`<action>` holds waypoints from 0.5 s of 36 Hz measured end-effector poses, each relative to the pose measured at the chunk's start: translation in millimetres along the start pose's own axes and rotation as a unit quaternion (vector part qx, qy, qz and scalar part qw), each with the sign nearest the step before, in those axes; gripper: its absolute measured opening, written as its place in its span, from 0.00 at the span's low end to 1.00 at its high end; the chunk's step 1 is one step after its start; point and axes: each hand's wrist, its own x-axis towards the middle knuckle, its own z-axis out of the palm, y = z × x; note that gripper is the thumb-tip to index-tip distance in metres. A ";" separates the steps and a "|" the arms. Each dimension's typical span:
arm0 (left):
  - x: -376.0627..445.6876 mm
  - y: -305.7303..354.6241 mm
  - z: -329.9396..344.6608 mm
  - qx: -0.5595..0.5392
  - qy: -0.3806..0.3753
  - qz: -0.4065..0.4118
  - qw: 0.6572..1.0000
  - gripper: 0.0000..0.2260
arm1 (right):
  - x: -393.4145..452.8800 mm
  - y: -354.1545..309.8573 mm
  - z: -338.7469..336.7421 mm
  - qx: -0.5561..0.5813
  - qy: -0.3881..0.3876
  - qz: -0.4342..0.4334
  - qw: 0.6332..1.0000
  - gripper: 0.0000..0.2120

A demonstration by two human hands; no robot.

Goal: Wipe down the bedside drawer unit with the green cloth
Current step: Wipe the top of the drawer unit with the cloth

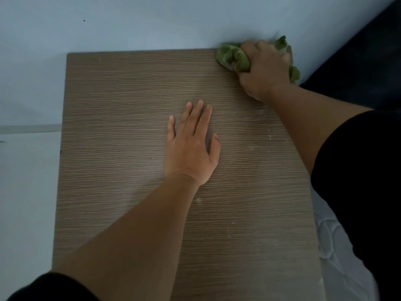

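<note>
Right hand point(263, 68), fingers point(249, 45) curled tight round the bunched green cloth point(235, 58) at the far right corner of the bedside drawer unit point(130, 94) by the wall point(130, 25), likely scrubbing there; left hand point(192, 146) flat, fingers straight, holding nothing, seemingly bracing.

Crumpled green cloth point(233, 58) bunched on wood-grain drawer unit point(130, 118) top's far right corner; white specks nearby.
</note>
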 end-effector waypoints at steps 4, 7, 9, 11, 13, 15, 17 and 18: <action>0.5 0.2 0.1 -0.005 0.004 0.002 1.000 0.24 | -15.4 -3.0 4.0 -0.005 -0.018 -0.011 1.000 0.17; 0.8 -0.4 2.0 -0.004 0.006 0.002 1.000 0.24 | -33.4 -5.9 8.2 -0.019 -0.026 -0.017 0.999 0.19; 0.1 -0.7 3.2 0.001 0.007 0.004 1.000 0.24 | -48.8 -7.9 10.8 -0.019 -0.031 -0.021 0.999 0.19; 0.7 -1.0 4.0 0.004 0.014 0.008 1.000 0.23 | -64.5 -10.0 14.0 -0.023 -0.033 -0.026 0.999 0.19; 0.4 -0.9 4.0 0.003 0.019 0.012 1.000 0.23 | -82.0 -11.9 17.0 -0.027 -0.034 -0.027 0.999 0.20; -0.2 -1.0 4.3 -0.006 0.026 0.015 1.000 0.23 | -99.9 -13.9 19.8 -0.031 -0.041 -0.022 0.998 0.21; -1.7 -1.5 5.0 -0.019 0.041 0.021 0.999 0.22 | -120.1 -15.7 21.8 -0.031 -0.046 -0.018 0.998 0.20; -1.6 -2.4 5.3 -0.028 0.050 0.024 0.998 0.22 | -130.1 -17.0 22.8 -0.032 -0.048 -0.017 0.998 0.20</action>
